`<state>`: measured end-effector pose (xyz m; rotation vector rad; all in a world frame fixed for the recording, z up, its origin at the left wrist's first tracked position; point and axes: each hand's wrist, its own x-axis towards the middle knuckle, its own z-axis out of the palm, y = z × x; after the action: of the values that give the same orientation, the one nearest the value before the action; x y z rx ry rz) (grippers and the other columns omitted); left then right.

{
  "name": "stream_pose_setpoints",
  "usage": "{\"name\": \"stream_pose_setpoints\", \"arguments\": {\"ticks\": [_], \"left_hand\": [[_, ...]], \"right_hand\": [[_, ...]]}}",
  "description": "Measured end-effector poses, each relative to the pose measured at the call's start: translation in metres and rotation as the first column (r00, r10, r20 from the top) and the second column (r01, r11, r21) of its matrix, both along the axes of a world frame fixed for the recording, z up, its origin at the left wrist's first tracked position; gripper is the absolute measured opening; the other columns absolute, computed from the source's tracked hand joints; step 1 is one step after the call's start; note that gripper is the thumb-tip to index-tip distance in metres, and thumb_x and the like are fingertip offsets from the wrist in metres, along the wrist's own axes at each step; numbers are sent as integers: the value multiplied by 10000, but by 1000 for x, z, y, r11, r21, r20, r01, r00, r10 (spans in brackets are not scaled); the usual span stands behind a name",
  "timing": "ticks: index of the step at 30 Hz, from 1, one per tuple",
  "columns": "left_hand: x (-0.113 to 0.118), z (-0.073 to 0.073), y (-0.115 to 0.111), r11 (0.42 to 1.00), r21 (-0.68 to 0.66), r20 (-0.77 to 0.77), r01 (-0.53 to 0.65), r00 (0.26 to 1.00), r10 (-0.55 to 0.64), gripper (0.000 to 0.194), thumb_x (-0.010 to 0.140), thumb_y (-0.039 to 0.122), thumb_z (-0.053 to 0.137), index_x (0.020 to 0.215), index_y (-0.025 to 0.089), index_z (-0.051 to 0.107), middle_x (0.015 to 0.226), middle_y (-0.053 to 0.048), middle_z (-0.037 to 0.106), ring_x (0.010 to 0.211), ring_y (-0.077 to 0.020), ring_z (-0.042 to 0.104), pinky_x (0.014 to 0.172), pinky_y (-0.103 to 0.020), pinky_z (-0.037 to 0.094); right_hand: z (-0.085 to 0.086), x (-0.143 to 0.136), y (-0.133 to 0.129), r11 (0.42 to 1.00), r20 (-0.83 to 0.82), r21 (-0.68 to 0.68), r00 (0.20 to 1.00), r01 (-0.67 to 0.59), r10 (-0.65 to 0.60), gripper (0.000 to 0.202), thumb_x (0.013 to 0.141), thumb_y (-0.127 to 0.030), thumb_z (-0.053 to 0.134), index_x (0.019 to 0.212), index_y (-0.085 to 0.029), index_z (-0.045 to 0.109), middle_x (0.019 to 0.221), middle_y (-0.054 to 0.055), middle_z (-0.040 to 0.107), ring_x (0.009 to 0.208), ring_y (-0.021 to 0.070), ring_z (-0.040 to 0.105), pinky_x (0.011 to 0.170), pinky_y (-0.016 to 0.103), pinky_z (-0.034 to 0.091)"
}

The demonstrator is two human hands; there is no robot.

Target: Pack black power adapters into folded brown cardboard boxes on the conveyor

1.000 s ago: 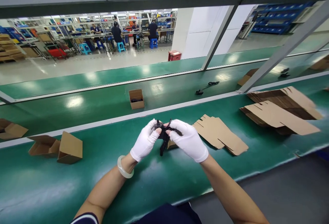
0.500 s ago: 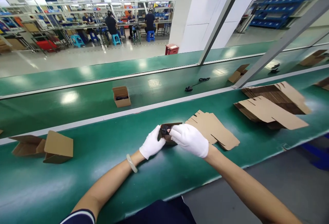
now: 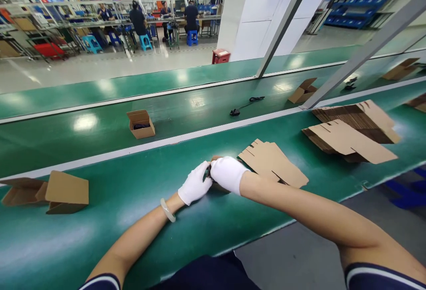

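Between my two hands stands a small brown cardboard box [image 3: 221, 188], mostly covered by the gloves. My left hand [image 3: 195, 184], in a white glove, grips its left side with thumb and fingers. My right hand [image 3: 229, 174], also gloved, is bent over the top of the box with its fingers curled down inside. Only a sliver of a black item [image 3: 208, 171] shows between the hands; what the right fingers hold is hidden. Just right of the box lie flat cardboard blanks [image 3: 273, 163].
An open box [image 3: 68, 192] stands at the left, and a larger stack of folded cardboard [image 3: 349, 137] lies right. On the belt beyond the white strip are a box with a black cable [image 3: 141, 125] and a loose corded adapter [image 3: 234, 112]. A metal post [image 3: 359, 45] slants across the right.
My right hand has turned and moved left over the box, covering the black item that showed before. The box with the cable on the belt has shifted left in view.
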<state>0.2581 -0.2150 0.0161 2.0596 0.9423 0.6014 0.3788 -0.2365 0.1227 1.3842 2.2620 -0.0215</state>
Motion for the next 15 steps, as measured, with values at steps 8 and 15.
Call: {"name": "stream_pose_setpoints", "arguments": {"ticks": [8,15], "left_hand": [[-5,-6,4,997,22,32,-68,997,67,413,774,165,423,1184,162,468,1158,-100,597,1061,-222,564,941,-400,449],[-7,-14,-3,987,96,6,-128,992,128,457,763,167,432,1219,155,444,1207,-111,564,1146,-234,511,1023,-437,375]], "right_hand": [[-12,19,0,990,-229,-90,965,111,-128,211,832,-204,494,966,-165,653,859,96,684,739,215,657,628,276,463],[-30,8,12,954,-173,-231,957,190,-232,179,774,-164,545,872,-132,691,863,131,686,813,248,652,699,306,476]]}}
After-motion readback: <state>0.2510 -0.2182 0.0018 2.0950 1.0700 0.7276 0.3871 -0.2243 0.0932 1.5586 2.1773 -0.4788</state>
